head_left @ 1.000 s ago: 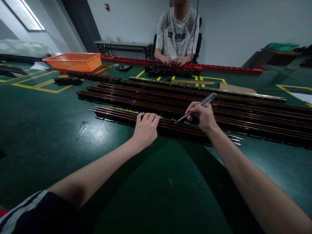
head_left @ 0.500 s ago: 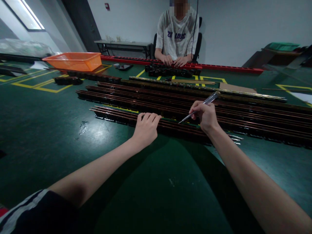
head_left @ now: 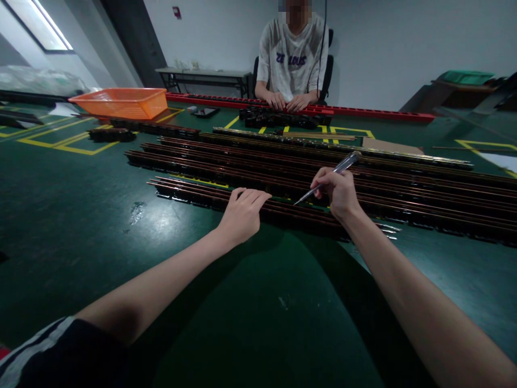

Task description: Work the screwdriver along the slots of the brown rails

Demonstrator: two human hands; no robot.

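Note:
My right hand point(head_left: 341, 194) is closed round the clear handle of a slim screwdriver point(head_left: 346, 162), which tilts down to the left. Its tip is at the nearest strip of dark parts and long copper-coloured rods point(head_left: 189, 191); whether it touches cannot be made out. Left of the tip, my left hand point(head_left: 243, 214) lies across that same strip with its fingers curled over the far side. The thumb is hidden. Bare silvery rod ends stick out at the strip's right end, beside my right forearm.
Several similar long strips point(head_left: 424, 196) lie just beyond. An orange basket point(head_left: 121, 102) stands at the back left, and a cardboard piece point(head_left: 391, 145) lies back right. Across the green table point(head_left: 258, 323), a co-worker point(head_left: 294, 59) handles dark parts by a long red rail point(head_left: 383, 114).
My left hand's fingers have shifted slightly, and the index finger now reaches further right along the strip. My right hand and the screwdriver look almost unchanged.

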